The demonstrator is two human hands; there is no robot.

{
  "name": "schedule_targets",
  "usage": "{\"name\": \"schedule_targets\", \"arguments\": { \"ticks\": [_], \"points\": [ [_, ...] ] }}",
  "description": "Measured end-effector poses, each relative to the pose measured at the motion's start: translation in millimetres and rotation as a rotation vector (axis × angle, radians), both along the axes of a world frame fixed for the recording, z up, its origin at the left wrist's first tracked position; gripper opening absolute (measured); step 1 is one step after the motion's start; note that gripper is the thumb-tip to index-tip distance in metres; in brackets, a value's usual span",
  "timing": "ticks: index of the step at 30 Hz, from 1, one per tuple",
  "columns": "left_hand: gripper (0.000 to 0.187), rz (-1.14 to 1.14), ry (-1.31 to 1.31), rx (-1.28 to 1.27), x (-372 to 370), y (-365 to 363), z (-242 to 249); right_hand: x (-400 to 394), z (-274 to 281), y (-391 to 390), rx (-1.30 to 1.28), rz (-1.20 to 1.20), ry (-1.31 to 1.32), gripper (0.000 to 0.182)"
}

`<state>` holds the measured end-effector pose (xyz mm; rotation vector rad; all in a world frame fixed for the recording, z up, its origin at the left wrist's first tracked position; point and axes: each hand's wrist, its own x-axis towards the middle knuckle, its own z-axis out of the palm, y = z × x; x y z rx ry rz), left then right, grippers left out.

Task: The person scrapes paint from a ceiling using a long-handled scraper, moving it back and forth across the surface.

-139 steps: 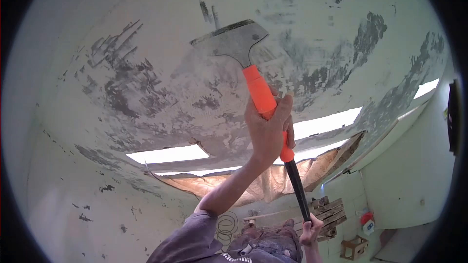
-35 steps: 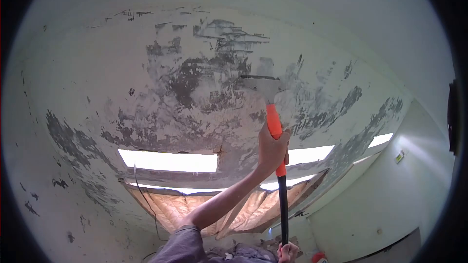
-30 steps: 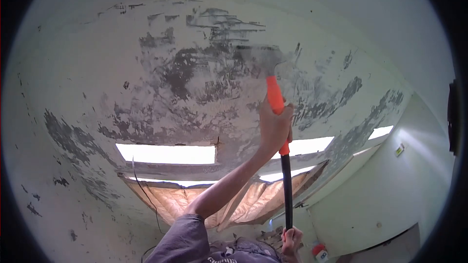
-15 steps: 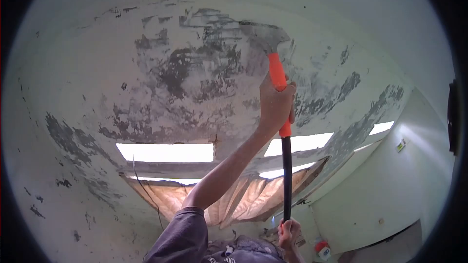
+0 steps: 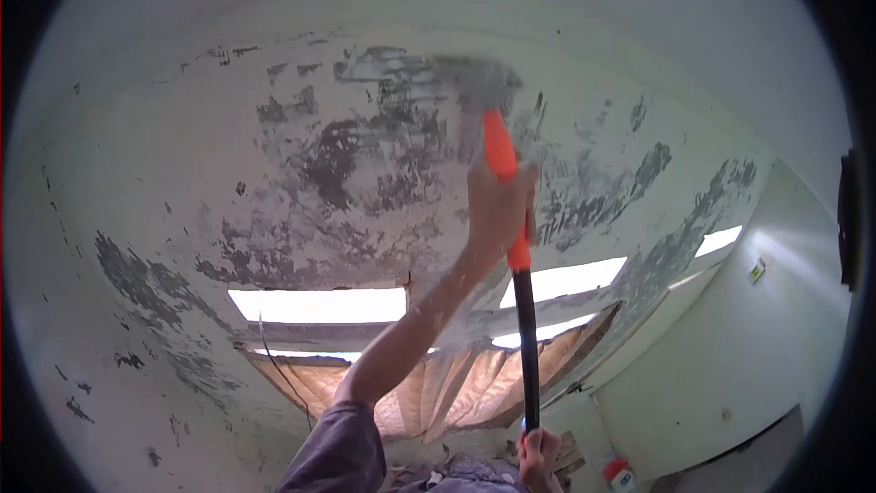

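Observation:
A long-handled wall scraper (image 5: 497, 139) with an orange grip and a black shaft reaches up to the patchy wall (image 5: 383, 146). Its wide blade, smeared by motion, is against or very near the wall's upper part. My left hand (image 5: 495, 210) is wrapped round the orange grip, below the blade. Lower down, my right hand (image 5: 538, 455) closes round the bottom end of the black shaft. White coating has come off in patches around the blade, showing grey beneath. Small pale flecks show in the air near my left forearm.
Bright window openings (image 5: 319, 305) lie below the scraped area, with a brown sheet (image 5: 456, 393) hanging under them. A thin cable (image 5: 274, 351) dangles at the left. A red and white object (image 5: 619, 475) sits low on the right, near a pale side wall (image 5: 703, 393).
The scraper's blade and my left hand have shifted left along the wall. My view has tilted up slightly, and my right hand stays on the shaft's lower end.

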<state>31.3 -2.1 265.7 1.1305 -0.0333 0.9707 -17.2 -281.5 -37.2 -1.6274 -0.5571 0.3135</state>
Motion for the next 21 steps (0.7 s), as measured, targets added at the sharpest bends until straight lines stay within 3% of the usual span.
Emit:
{"name": "schedule_targets", "arguments": {
  "ticks": [2,4,8,13,15,18,20,21],
  "points": [
    [0.021,0.014,0.03,-0.013,-5,-4,-13,-23,51,9,-0.03,-0.003,-0.013,0.059],
    [0.021,0.03,0.016,0.007,-4,-3,-15,-17,-2,-13,-0.004,-0.027,-0.11,0.06],
    [0.022,0.023,0.019,0.034,-8,0,-3,-12,41,16,-0.056,-0.068,-0.037,0.061],
    [0.025,0.061,0.027,0.003,-18,-10,-13,-32,29,-7,0.01,-0.02,-0.116,0.058],
    [0.023,0.047,-0.011,0.059,-2,7,4,-15,15,2,-0.02,-0.041,-0.051,0.059],
    [0.021,0.046,0.001,0.07,-9,-2,0,-29,79,14,0.033,0.014,-0.03,0.058],
    [0.021,0.044,0.001,0.074,-6,-4,4,-27,18,-10,0.01,-0.016,0.137,0.06],
    [0.024,0.015,-0.004,0.035,-2,-2,-1,-27,11,-5,0.158,0.024,0.167,0.059]
  ]
}}
